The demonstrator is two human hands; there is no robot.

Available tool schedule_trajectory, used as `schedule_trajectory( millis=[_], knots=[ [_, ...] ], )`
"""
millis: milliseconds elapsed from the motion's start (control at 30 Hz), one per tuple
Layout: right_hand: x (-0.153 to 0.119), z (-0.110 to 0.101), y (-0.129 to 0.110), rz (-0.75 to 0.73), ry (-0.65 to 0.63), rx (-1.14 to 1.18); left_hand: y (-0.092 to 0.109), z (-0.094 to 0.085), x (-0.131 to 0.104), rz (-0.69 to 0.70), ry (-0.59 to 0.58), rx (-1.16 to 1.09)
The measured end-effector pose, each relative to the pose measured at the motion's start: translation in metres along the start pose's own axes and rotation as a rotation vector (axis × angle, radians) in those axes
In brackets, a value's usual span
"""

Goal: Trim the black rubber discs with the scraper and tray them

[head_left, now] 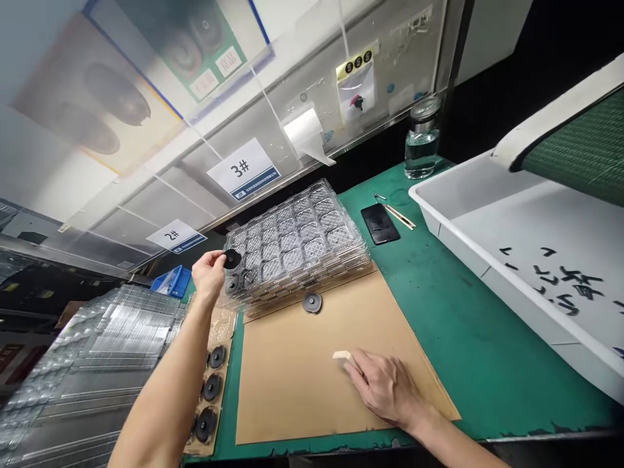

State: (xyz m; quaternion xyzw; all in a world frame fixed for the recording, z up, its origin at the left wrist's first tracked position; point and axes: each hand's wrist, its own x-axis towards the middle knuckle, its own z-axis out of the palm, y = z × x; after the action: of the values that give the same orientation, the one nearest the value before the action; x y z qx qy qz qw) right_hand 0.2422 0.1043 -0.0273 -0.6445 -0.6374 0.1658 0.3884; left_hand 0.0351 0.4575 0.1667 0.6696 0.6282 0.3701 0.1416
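1. So the left hand [208, 276] is reaching up to the left end of the clear plastic trays [302, 235], and its fingers are pinching a black disc [231, 260] by the edge. I can't tell whether that disc is touching the tray under it.
2. A dark gray disc [233, 284] is sitting in a tray pocket just below the pinched one.
3. The right hand [385, 387] is hanging out low over the brown cardboard [302, 377], fingers curled, with the thumb and index finger pinching a small pale block [343, 355]. Can't really tell what the other fingers are doing.
4. One loose gray disc [312, 302] is lying at the front of the trays, right by their edge.
5. Over on the left, three more discs [211, 387] are sitting in a row in a plastic strip, with a big pile of see-through trays [121, 351] leaning in beside them and a small blue bin [175, 281] behind.
6. On the right side of the green table [439, 312], a black phone [380, 224] is lying flat next to some thin sticks [400, 216], a glass jar [422, 148] is standing further back, and a big white tub [492, 253] is taking up the edge.
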Motion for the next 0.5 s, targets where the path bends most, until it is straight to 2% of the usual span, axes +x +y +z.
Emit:
schedule_trajectory(
  millis=[100,233,367,500],
  knots=[
    [0.0,0.001,0.001,0.0,0.003,0.01,-0.008,0.003,0.039,0.018,-0.03,0.167],
    [0.002,0.003,0.001,0.016,-0.008,0.011,-0.017,0.014,0.07,0.009,-0.065,0.329],
    [0.003,0.002,0.001,0.021,-0.013,0.013,-0.023,0.024,0.082,0.017,-0.102,0.402],
    [0.004,0.001,0.0,0.018,-0.01,0.005,-0.023,0.025,0.08,0.059,-0.09,0.393]
  ],
)
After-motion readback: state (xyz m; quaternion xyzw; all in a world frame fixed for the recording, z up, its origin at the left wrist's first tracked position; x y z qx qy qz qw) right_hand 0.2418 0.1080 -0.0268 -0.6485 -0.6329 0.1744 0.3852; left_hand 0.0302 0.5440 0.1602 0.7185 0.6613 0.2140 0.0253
